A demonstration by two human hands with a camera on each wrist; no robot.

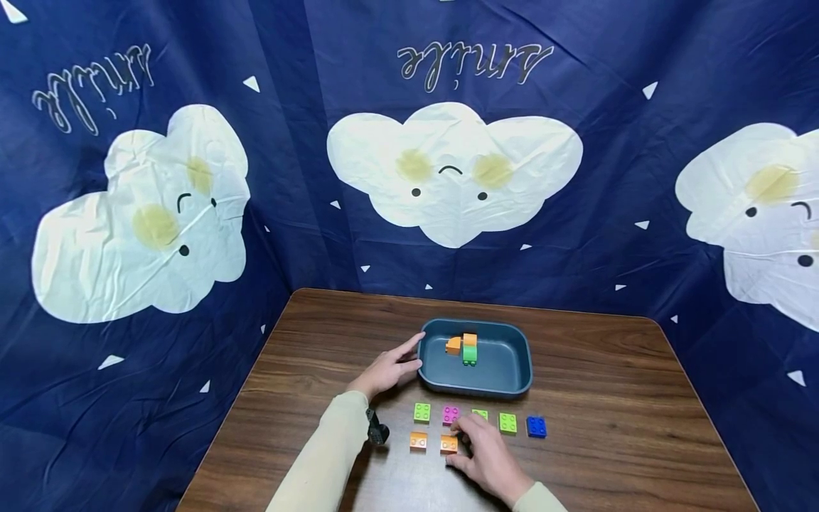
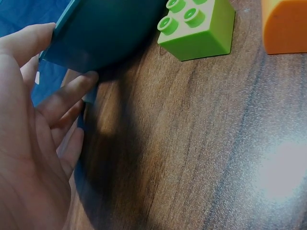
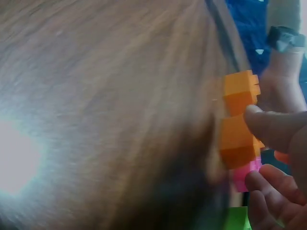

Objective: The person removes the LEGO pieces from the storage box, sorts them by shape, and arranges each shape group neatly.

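My left hand (image 1: 382, 371) touches the left side of a dark blue-green tray (image 1: 521, 340) with extended fingers. In the left wrist view, the fingertips meet the tray's outer wall (image 2: 81, 52). My right hand (image 1: 489, 455) is beside an orange brick (image 1: 449, 445), thumb and fingers spread to either side of it. The right wrist view has the thumb close to that orange brick (image 3: 237, 141); whether it makes contact is unclear. Inside the tray lie an orange piece (image 1: 453, 346), another orange piece (image 1: 470, 339) and a green piece (image 1: 470, 353).
Left of the right hand sits another orange brick (image 1: 419, 441). A row behind holds a lime brick (image 1: 422, 412), a pink brick (image 1: 451, 414), a partly covered lime brick (image 1: 480, 413), another lime brick (image 1: 507, 424) and a blue brick (image 1: 536, 427). Blue cloth hangs behind the wooden table (image 1: 595, 384).
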